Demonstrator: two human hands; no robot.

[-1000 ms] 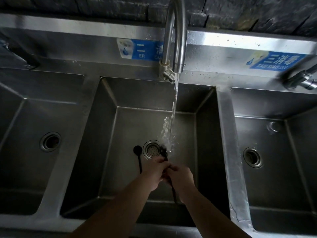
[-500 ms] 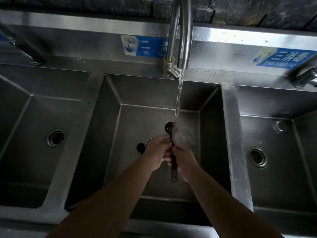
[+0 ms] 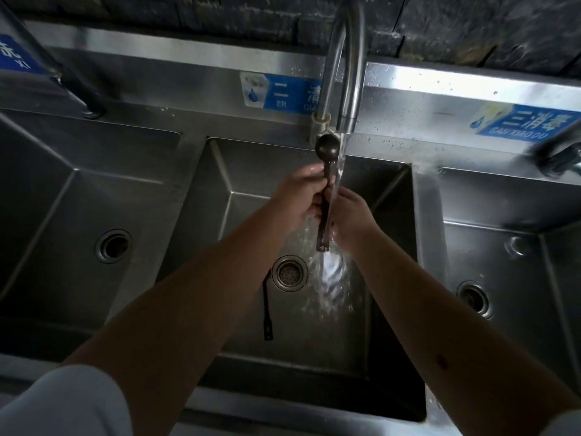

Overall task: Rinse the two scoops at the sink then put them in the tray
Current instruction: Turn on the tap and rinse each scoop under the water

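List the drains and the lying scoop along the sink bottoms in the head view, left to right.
Left basin drain → scoop lying on the middle basin floor → middle basin drain → right basin drain.

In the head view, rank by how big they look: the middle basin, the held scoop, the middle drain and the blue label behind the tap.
1. Middle basin
2. Held scoop
3. Blue label, partly hidden by the tap, and middle drain: too alike to rank.
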